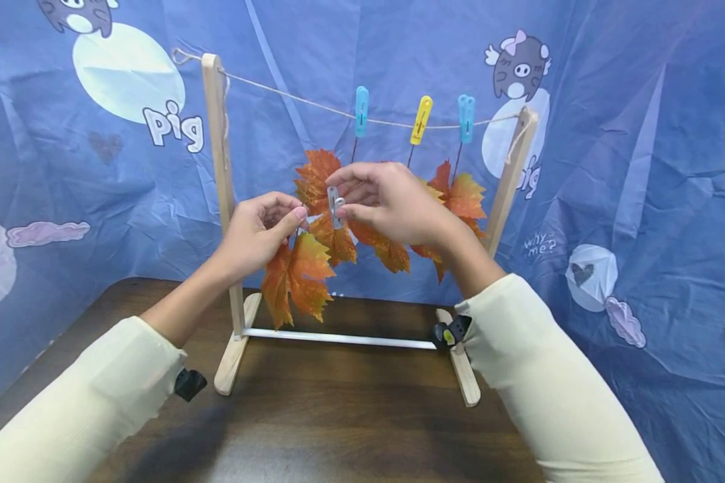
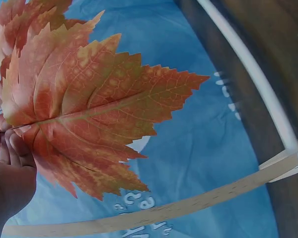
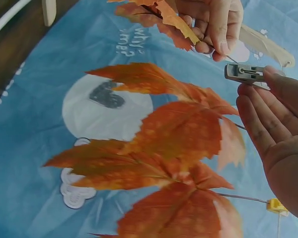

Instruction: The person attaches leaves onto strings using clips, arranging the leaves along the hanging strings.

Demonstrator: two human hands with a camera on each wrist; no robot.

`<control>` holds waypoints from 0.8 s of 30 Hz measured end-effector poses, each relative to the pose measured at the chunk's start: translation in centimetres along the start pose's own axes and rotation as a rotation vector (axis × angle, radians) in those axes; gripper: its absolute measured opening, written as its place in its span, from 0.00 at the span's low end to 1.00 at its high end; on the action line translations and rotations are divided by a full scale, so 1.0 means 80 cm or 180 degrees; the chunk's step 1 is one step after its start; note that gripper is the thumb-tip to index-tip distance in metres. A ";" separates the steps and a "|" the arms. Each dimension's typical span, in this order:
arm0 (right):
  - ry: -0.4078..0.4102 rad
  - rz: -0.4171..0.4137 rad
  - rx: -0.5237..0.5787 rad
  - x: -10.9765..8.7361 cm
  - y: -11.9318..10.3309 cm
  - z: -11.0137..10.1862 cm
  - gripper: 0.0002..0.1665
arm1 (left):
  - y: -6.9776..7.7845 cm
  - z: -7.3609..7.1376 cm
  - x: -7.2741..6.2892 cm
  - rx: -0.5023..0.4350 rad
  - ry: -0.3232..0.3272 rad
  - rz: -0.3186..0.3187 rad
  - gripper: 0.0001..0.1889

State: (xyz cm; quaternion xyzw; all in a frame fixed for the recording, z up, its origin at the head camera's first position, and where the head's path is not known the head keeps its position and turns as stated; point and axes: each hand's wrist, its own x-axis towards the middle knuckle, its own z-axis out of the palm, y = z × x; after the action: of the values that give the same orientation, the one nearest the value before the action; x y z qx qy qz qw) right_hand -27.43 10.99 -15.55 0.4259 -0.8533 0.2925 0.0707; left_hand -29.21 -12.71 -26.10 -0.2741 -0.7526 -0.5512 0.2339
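Observation:
My left hand pinches the thin stem of an orange maple leaf, which hangs below the fingers. Seen from the left wrist, that leaf spreads out beside the fingertips. Just to the right, my right hand holds a grey clothespin between thumb and fingers. In the right wrist view the clothespin is close to the stem tip; whether they touch I cannot tell. Behind the hands, several more maple leaves hang from the string by two blue clothespins and a yellow clothespin.
A twine line runs between a left wooden post and a right wooden post. A white bar joins their feet on the dark wooden table. Blue printed cloth stands behind.

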 end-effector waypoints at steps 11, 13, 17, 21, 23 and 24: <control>0.0119 0.0015 -0.0043 0.022 -0.020 -0.024 0.22 | 0.014 -0.010 0.027 0.0137 0.0058 0.0074 0.12; 0.0153 -0.0003 -0.0033 0.027 -0.022 -0.027 0.22 | 0.015 -0.012 0.032 0.0160 0.0077 0.0096 0.12; 0.0275 -0.0076 -0.0072 0.037 -0.026 -0.035 0.22 | 0.017 -0.014 0.043 0.0159 0.0143 0.0147 0.12; 0.0423 -0.0098 -0.0200 0.048 -0.033 -0.042 0.21 | 0.019 -0.016 0.052 0.0163 0.0177 0.0161 0.11; 0.0484 -0.0102 -0.0268 0.053 -0.037 -0.045 0.21 | 0.021 -0.018 0.056 0.0193 0.0190 0.0171 0.11; 0.0507 -0.0114 -0.0299 0.056 -0.039 -0.047 0.21 | 0.022 -0.019 0.057 0.0207 0.0198 0.0181 0.11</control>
State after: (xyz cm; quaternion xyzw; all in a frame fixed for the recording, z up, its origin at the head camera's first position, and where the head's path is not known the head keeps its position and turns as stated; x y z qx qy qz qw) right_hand -28.29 8.59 -9.44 0.4127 -0.8500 0.2838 0.1634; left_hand -31.35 -13.03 -21.45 -0.2703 -0.7544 -0.5278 0.2815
